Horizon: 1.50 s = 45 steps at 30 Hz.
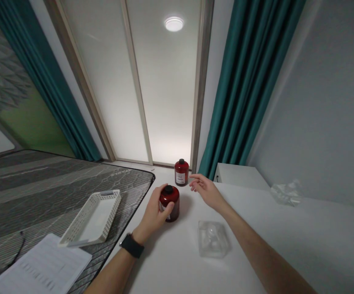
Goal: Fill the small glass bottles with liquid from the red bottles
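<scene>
My left hand is wrapped round the side of a dark red bottle with a black cap and a partly covered white label. This bottle stands upright at the left side of the white table. Farther back is a second red bottle, also upright and black-capped, its white label facing me. Just right of that one, my right hand hovers with its fingers stretched out and nothing in them. A clear plastic container sits on the table between my forearms.
Left of the white table, a grey patterned bed holds a white perforated basket, papers and a black cable. Crumpled clear plastic lies at the right. A white cabinet stands behind the table.
</scene>
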Each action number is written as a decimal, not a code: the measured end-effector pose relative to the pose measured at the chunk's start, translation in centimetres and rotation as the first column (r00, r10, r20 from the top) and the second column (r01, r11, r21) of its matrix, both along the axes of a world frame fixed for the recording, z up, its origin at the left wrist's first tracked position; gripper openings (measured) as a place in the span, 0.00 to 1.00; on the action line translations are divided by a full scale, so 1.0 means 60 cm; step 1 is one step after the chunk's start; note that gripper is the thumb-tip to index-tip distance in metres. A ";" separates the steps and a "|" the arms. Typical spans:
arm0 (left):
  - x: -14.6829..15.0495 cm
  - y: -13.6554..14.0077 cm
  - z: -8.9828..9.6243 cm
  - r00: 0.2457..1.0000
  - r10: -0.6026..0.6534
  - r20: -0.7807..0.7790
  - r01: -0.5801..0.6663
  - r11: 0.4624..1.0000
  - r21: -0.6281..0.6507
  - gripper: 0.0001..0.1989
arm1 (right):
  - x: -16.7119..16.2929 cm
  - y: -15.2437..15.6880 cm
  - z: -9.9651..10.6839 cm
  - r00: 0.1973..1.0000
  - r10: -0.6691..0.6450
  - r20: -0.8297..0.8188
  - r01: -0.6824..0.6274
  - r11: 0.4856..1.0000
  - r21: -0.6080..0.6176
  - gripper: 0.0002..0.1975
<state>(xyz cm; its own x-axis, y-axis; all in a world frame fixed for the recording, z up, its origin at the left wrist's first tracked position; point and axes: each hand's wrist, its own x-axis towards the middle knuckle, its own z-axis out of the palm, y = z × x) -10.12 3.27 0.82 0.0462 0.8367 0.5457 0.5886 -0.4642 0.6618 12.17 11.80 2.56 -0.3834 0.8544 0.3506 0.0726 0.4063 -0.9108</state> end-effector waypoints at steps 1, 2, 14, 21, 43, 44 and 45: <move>0.001 -0.001 0.000 1.000 -0.006 0.007 0.006 1.000 -0.007 0.25 | 0.002 -0.011 0.011 1.000 0.011 -0.001 -0.011 1.000 0.009 0.13; 0.003 -0.003 -0.001 1.000 -0.013 0.011 0.013 1.000 -0.014 0.25 | 0.005 -0.023 0.021 0.999 0.035 0.005 -0.036 0.999 0.018 0.13; 0.020 -0.019 0.003 0.994 -0.110 0.006 0.110 0.993 -0.037 0.26 | 0.084 -0.175 0.042 0.973 -0.089 0.211 0.032 0.966 0.257 0.12; 0.037 -0.033 -0.001 0.983 -0.180 0.022 0.181 0.982 -0.056 0.26 | 0.120 -0.228 -0.008 0.941 -0.074 0.330 0.048 0.995 0.087 0.39; 0.037 -0.027 -0.005 0.983 -0.184 0.003 0.184 0.982 -0.029 0.26 | 0.134 -0.202 -0.062 0.895 -0.358 0.266 0.344 0.934 0.097 0.31; 0.037 -0.027 -0.005 0.983 -0.184 0.002 0.184 0.983 -0.027 0.26 | 0.138 -0.197 -0.066 0.888 -0.385 0.253 0.368 0.923 0.113 0.31; 0.038 -0.027 -0.006 0.983 -0.184 0.001 0.184 0.983 -0.027 0.26 | 0.143 -0.190 -0.070 0.879 -0.412 0.238 0.391 0.911 0.133 0.30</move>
